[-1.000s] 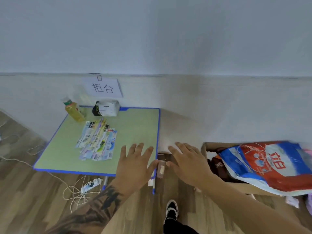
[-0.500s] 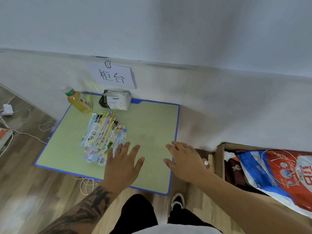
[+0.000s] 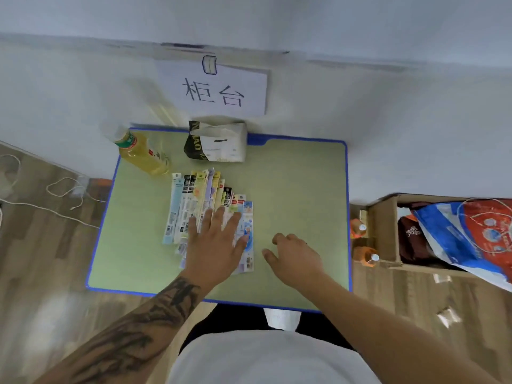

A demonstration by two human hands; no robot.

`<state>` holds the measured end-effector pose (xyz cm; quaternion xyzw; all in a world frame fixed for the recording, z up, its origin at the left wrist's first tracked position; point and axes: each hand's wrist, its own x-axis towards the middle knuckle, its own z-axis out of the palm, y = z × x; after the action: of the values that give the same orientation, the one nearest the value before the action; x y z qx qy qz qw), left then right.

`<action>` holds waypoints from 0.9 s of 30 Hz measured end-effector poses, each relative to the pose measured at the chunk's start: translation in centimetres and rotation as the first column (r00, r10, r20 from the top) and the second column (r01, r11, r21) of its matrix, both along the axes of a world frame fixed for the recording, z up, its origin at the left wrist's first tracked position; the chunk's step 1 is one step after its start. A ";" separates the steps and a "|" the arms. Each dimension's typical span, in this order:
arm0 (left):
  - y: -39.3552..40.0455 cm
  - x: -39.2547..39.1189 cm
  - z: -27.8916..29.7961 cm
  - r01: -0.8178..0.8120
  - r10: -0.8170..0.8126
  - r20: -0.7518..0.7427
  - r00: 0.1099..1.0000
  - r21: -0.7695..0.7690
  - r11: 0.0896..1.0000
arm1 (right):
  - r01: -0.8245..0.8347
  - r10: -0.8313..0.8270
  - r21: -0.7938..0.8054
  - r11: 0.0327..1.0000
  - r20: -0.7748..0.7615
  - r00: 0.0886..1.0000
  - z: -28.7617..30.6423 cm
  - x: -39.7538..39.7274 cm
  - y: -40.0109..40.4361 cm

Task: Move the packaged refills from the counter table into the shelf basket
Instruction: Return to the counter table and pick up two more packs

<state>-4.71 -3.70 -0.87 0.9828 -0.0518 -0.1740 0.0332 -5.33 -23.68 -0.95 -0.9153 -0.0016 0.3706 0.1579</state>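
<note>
Left hand: my left hand (image 3: 214, 242) lies flat, fingers straight and spread, over the near end of the refill packs; it curls round nothing.
Right hand: my right hand (image 3: 293, 254) is over the bare table just right of the packs, fingers loosely bent, holding nothing; I cannot tell whether the fingertips touch the surface.
Refill packs: the refill packs (image 3: 205, 200) are long narrow sleeves fanned out and overlapping near the middle of the table, slightly left, pointing toward the wall. Their print is too small to read; barcodes show on a few.
Table: the table (image 3: 299, 189) has a green top with a blue edge and stands against the wall.
Sign: a paper sign (image 3: 212, 90) is taped to the wall above the table, handwritten "柜台".
Tissue pack: a white and black tissue pack (image 3: 217, 144) sits at the back edge below the sign; only the letters "AO" read clearly.
Bottle: a bottle (image 3: 141, 153) of yellow drink with a green label stands at the back left corner; its label is blurred.
Box: a cardboard box (image 3: 383, 231) on the floor, right of the table, holds a blue, red and white bag (image 3: 471, 234) with unreadable print.
</note>
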 end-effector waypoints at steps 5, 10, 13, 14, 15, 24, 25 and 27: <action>3.7 2.5 -0.7 0.075 -0.075 -0.014 0.997 -0.014 0.997 | 0.261 -0.262 -0.069 0.963 -0.002 0.965 -2.0 0.9 6.1; 5.3 3.2 -1.2 0.132 -0.133 -0.051 0.990 -0.023 0.991 | 0.456 -0.461 -0.099 0.884 -0.033 0.887 -2.7 2.2 7.2; 5.2 3.0 -1.4 0.146 -0.151 -0.079 0.985 -0.068 0.987 | 0.449 -0.457 -0.122 0.885 -0.044 0.889 -2.8 2.1 6.6; 5.1 2.8 -1.3 0.151 -0.157 -0.083 0.984 -0.074 0.986 | 0.474 -0.481 -0.102 0.875 -0.060 0.875 -2.8 1.9 6.3; 5.0 2.6 -1.2 0.157 -0.164 -0.091 0.982 -0.075 0.985 | 0.518 -0.522 -0.065 0.853 -0.078 0.849 -2.8 1.8 6.1; 4.1 0.0 1.8 -0.053 -0.051 -0.249 0.967 -0.396 0.917 | 0.722 -0.700 0.411 0.557 -0.235 0.674 2.9 -1.4 6.3; 4.0 -0.2 2.4 -0.216 0.024 -0.362 0.932 -0.499 0.840 | 0.726 -0.693 0.436 0.532 -0.268 0.669 3.6 -1.8 6.6; 3.8 -0.7 3.0 -0.498 0.118 -0.551 0.826 -0.616 0.610 | 0.726 -0.666 0.468 0.503 -0.325 0.671 4.4 -2.5 7.2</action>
<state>-5.42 0.11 2.13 0.8058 0.0676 -0.3549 0.4692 -7.79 -16.50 3.45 -0.7273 0.2659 0.3033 0.5553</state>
